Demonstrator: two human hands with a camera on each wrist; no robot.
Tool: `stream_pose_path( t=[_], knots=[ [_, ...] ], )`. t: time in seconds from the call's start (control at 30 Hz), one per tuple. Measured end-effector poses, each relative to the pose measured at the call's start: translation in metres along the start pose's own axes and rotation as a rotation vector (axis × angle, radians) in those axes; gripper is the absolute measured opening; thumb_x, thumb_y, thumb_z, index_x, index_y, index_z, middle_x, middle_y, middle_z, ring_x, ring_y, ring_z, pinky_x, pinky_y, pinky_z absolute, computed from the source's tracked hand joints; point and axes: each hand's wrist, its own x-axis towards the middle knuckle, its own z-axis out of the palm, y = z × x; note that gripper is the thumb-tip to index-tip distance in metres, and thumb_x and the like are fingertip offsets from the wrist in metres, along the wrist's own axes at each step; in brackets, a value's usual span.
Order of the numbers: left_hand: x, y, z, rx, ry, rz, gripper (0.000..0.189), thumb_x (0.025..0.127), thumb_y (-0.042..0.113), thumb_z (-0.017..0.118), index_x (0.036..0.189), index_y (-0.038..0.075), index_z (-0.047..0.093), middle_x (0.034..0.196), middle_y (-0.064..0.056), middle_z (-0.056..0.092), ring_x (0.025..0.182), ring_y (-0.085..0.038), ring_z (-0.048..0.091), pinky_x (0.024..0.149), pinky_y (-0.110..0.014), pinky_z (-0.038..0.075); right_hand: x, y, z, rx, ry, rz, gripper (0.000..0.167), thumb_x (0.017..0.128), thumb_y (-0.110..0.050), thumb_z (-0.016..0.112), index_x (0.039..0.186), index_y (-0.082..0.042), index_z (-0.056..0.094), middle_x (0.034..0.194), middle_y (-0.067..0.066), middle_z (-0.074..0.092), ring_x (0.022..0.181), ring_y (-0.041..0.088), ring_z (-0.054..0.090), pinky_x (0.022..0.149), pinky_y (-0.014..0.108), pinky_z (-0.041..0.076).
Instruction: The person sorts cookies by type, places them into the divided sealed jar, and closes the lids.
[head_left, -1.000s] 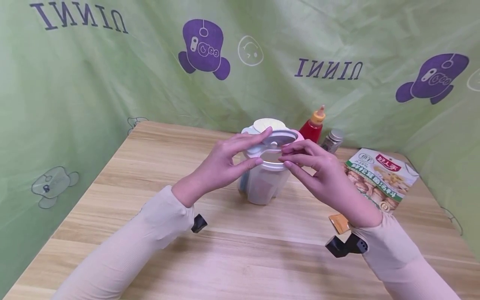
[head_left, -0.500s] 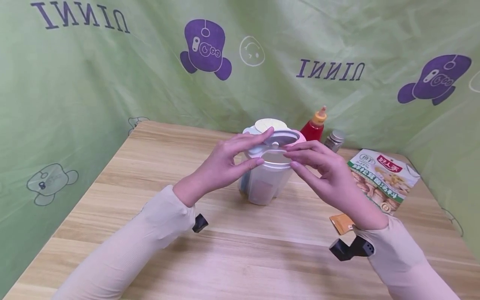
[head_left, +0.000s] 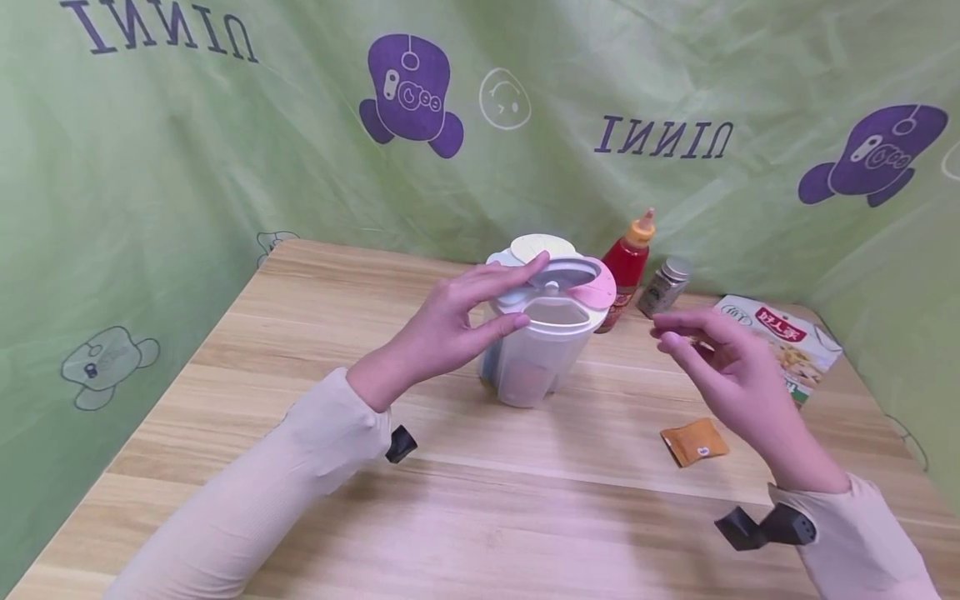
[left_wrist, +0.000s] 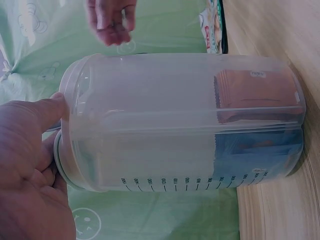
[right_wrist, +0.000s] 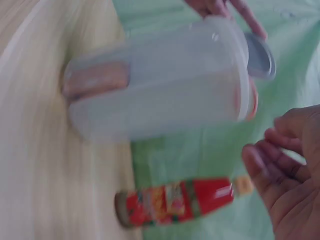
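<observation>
A clear storage container (head_left: 536,367) with a sectioned lid stands upright on the table. One grey flap (head_left: 564,272) of its lid is raised over an uncovered opening, beside a pink flap (head_left: 596,287). My left hand (head_left: 465,317) grips the container's top, thumb at the rim and fingers by the raised flap. Through the wall show an orange packet (left_wrist: 257,92) and a blue packet (left_wrist: 257,150) at the bottom. My right hand (head_left: 723,358), fingers loosely curled and holding nothing, hovers right of the container. Below it on the table lies an orange packet (head_left: 693,442).
Behind the container stand a red sauce bottle (head_left: 625,267) and a small grey-capped jar (head_left: 663,287). A printed food pouch (head_left: 795,342) lies at the right, partly hidden by my right hand. A green printed cloth (head_left: 300,150) hangs beyond the wooden table (head_left: 465,517).
My right hand has left the container's opening and moved right, uncovering the pink flap and the orange packet on the table. My left hand stays at the lid.
</observation>
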Motion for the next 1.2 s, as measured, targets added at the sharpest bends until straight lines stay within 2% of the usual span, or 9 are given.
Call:
stream_pose_path(
  t=[0.1,0.23,0.3,0.37,0.53,0.6,0.73,1.0,1.2],
  knots=[
    [0.000,0.000,0.000,0.000,0.000,0.002,0.061,0.095,0.006,0.076,0.151,0.005,0.054,0.149,-0.009,0.065,0.133,-0.021,0.064,0.103,-0.032,0.056,-0.013,0.016,-0.008,-0.091,-0.026,0.073,0.024,0.100,-0.001,0.068,0.123,-0.001,0.071,0.108,-0.024,0.070,0.096,-0.012,0.066,0.083,0.002,0.053],
    [0.001,0.000,0.001,0.000,-0.003,-0.002,0.061,0.095,0.006,0.076,0.151,0.005,0.054,0.148,-0.009,0.065,0.132,-0.020,0.064,0.103,-0.032,0.056,-0.028,0.037,-0.017,-0.238,-0.093,0.169,0.022,0.101,-0.010,0.070,0.121,-0.001,0.071,0.110,-0.005,0.074,0.093,-0.022,0.056,0.078,-0.002,0.050],
    [0.001,0.000,0.001,0.001,-0.004,-0.005,0.061,0.095,0.006,0.076,0.151,0.005,0.054,0.149,-0.009,0.065,0.133,-0.020,0.064,0.105,-0.032,0.055,-0.035,0.047,-0.021,-0.291,-0.144,0.209,0.023,0.100,-0.011,0.071,0.119,0.002,0.070,0.108,0.009,0.075,0.090,-0.020,0.055,0.074,0.002,0.052],
    [0.001,0.000,0.002,0.002,-0.004,-0.007,0.061,0.095,0.006,0.076,0.152,0.005,0.053,0.148,-0.009,0.065,0.133,-0.020,0.063,0.106,-0.032,0.055,-0.041,0.058,-0.023,-0.330,-0.217,0.268,0.029,0.100,-0.014,0.072,0.119,0.007,0.067,0.105,0.019,0.074,0.089,-0.009,0.061,0.072,0.010,0.056],
    [0.001,0.000,0.001,0.006,-0.004,-0.015,0.061,0.095,0.006,0.076,0.152,0.005,0.053,0.149,-0.008,0.064,0.134,-0.021,0.063,0.109,-0.033,0.054,-0.053,0.082,-0.028,-0.390,-0.409,0.434,0.050,0.098,-0.023,0.074,0.122,0.017,0.059,0.102,0.024,0.073,0.091,0.029,0.072,0.075,0.035,0.062],
    [0.001,0.001,0.001,0.006,-0.005,-0.021,0.061,0.095,0.006,0.076,0.152,0.006,0.053,0.149,-0.008,0.064,0.135,-0.021,0.063,0.110,-0.033,0.053,-0.056,0.089,-0.029,-0.411,-0.448,0.484,0.055,0.097,-0.027,0.076,0.121,0.019,0.057,0.101,0.027,0.072,0.091,0.034,0.072,0.076,0.042,0.062],
    [0.001,0.002,0.001,0.001,-0.008,-0.029,0.061,0.096,0.006,0.075,0.152,0.006,0.053,0.150,-0.008,0.063,0.136,-0.020,0.062,0.111,-0.033,0.053,-0.061,0.098,-0.029,-0.450,-0.470,0.543,0.061,0.095,-0.033,0.078,0.117,0.020,0.057,0.099,0.030,0.070,0.091,0.037,0.069,0.079,0.052,0.061],
    [0.000,0.002,0.000,0.001,-0.004,-0.031,0.060,0.095,0.006,0.075,0.152,0.005,0.053,0.150,-0.009,0.064,0.136,-0.021,0.062,0.110,-0.033,0.053,-0.066,0.103,-0.028,-0.479,-0.461,0.567,0.071,0.091,-0.036,0.081,0.118,0.024,0.054,0.095,0.030,0.066,0.085,0.032,0.063,0.071,0.043,0.057],
    [0.000,0.001,0.001,-0.004,0.000,-0.019,0.060,0.095,0.005,0.076,0.151,0.005,0.054,0.150,-0.009,0.064,0.135,-0.020,0.063,0.109,-0.033,0.053,-0.068,0.104,-0.027,-0.460,-0.425,0.535,0.062,0.090,-0.030,0.083,0.117,0.018,0.055,0.098,0.028,0.066,0.088,0.032,0.063,0.072,0.039,0.054]
  ],
)
